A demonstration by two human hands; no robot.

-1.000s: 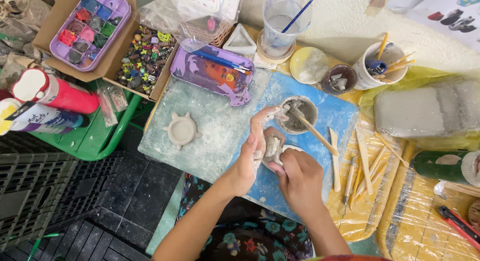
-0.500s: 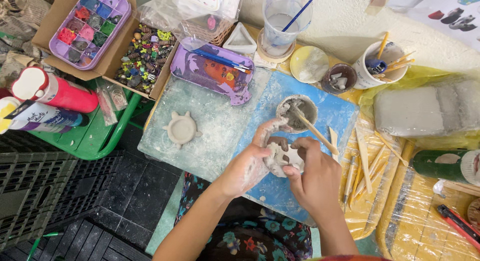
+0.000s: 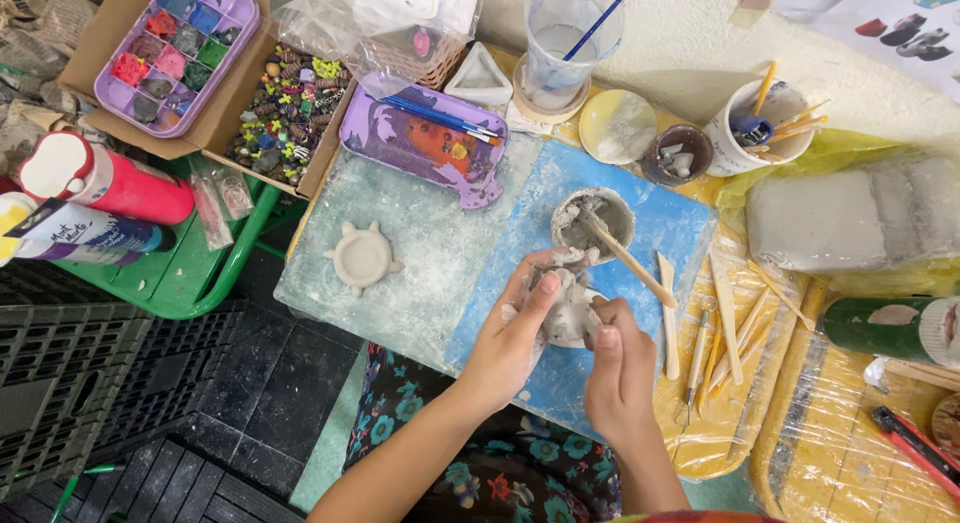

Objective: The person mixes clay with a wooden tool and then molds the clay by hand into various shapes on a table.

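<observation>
Grey, wet lump of clay (image 3: 568,308) sits clasped between both hands over the blue mat (image 3: 680,233) on the bench. Left hand (image 3: 512,333) cups it from the side, fingers curled; right hand (image 3: 618,368) pinches its lower edge. Just beyond stands a small clay-smeared cup (image 3: 592,221) with a wooden stick (image 3: 630,263). A flat turtle-shaped clay piece (image 3: 362,257) lies well apart to the left.

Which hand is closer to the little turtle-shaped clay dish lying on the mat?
Left. The left hand holds the clay lump on the side toward the turtle-shaped dish; the right hand is on the lump's far side.
</observation>
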